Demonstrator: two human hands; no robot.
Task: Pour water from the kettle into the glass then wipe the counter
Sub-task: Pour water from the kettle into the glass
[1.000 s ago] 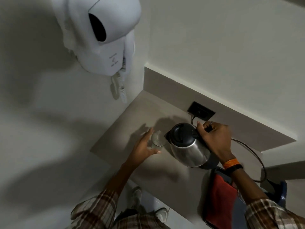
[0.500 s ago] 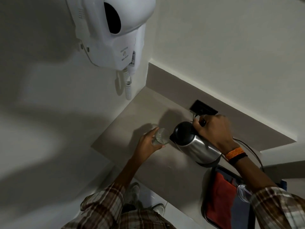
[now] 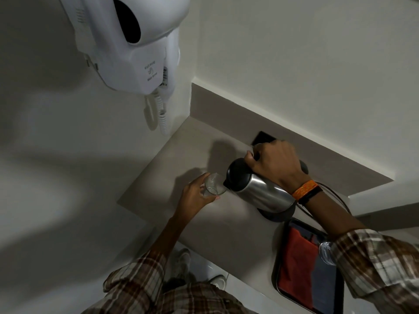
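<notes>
Centre of frame: right hand (image 3: pixel 275 165) gripping tilted kettle (image 3: pixel 258 191), left hand (image 3: pixel 196 194) wrapped round glass (image 3: pixel 214 184); pour underway, tabletop (image 3: pixel 181 155) wipe pending

**Colours and patterns on our bench**

We see a beige bench (image 3: pixel 204 225) under off-white walls. Our kettle (image 3: pixel 260 191) is brushed silver with a black lid; the glass (image 3: pixel 214 184) is clear. The dryer (image 3: pixel 136 44) on the wall is white, with a white coiled cord. Our sleeves (image 3: pixel 374 268) are brown-and-cream plaid. One wrist wears an orange band (image 3: pixel 303 189) beside a black one. The black tray (image 3: pixel 275 273) holds a red cloth (image 3: pixel 294 264) and a grey-blue one.
</notes>
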